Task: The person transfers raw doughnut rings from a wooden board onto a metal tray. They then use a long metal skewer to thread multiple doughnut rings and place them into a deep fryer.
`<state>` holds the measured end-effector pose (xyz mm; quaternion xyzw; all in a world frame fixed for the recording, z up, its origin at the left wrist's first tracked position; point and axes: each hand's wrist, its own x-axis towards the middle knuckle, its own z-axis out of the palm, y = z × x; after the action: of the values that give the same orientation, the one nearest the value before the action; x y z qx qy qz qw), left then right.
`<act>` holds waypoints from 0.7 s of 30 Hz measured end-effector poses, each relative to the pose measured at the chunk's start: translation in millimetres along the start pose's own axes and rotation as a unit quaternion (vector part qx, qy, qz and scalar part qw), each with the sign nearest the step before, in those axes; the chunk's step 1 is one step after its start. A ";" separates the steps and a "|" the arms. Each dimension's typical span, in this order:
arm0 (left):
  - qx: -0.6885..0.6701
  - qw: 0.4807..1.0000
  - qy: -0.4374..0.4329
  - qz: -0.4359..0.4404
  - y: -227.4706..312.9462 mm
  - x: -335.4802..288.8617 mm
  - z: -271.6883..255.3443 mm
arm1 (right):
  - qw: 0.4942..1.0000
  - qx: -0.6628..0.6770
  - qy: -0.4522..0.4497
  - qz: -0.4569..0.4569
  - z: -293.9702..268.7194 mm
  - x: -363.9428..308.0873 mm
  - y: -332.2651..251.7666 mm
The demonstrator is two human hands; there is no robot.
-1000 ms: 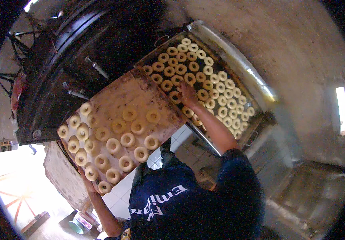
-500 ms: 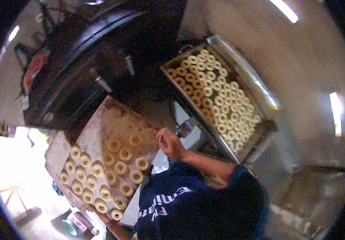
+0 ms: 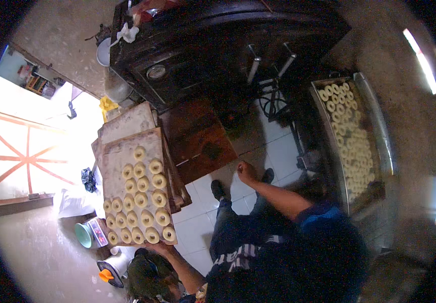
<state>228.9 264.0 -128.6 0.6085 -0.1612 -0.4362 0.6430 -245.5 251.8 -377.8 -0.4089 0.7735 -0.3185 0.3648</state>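
Note:
My left hand (image 3: 161, 247) grips the near edge of a wooden board (image 3: 114, 174), its fingers mostly hidden beneath. Rows of pale dough rings (image 3: 140, 200) lie on the board's near and right parts, while the far left part is bare wood. My right hand (image 3: 247, 172) hangs over the floor to the right of the board, fingers curled in, with nothing visible in it. Far to the right, a long metal tray (image 3: 346, 194) holds many more dough rings (image 3: 357, 151), crowded together.
More boards (image 3: 127, 122) are stacked under the held one. A dark oven-like cabinet (image 3: 203, 60) with metal handles stands ahead. A brown sheet (image 3: 200, 139) lies on the white-tiled floor (image 3: 190, 230). At lower left are a scale (image 3: 98, 232), a green bowl (image 3: 83, 235) and a dark green bundle (image 3: 150, 275).
My view has swung, so the board now sits farther left and the tray farther right. My right hand has gone from beside the board to over the floor. My left hand stays at the board's edge.

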 end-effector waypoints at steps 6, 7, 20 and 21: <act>-0.100 0.989 -0.105 0.016 -79.0 69.4 73.4 | 0.979 0.026 0.065 0.194 89.1 89.8 -61.5; -0.099 0.990 -0.097 0.015 -80.1 72.2 74.4 | 0.971 0.043 0.089 0.219 104.5 93.0 -72.8; 0.438 0.836 -0.027 0.328 -90.5 132.0 87.9 | 0.884 0.255 0.227 0.318 187.4 102.5 -158.7; 0.407 0.862 -0.144 0.267 -102.3 129.8 134.9 | 0.879 0.266 0.238 0.317 180.5 107.0 -152.7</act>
<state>165.6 91.5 -237.1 0.6802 -0.5712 -0.2264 0.3997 -78.3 53.4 -385.4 0.0591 0.8112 -0.4674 0.3465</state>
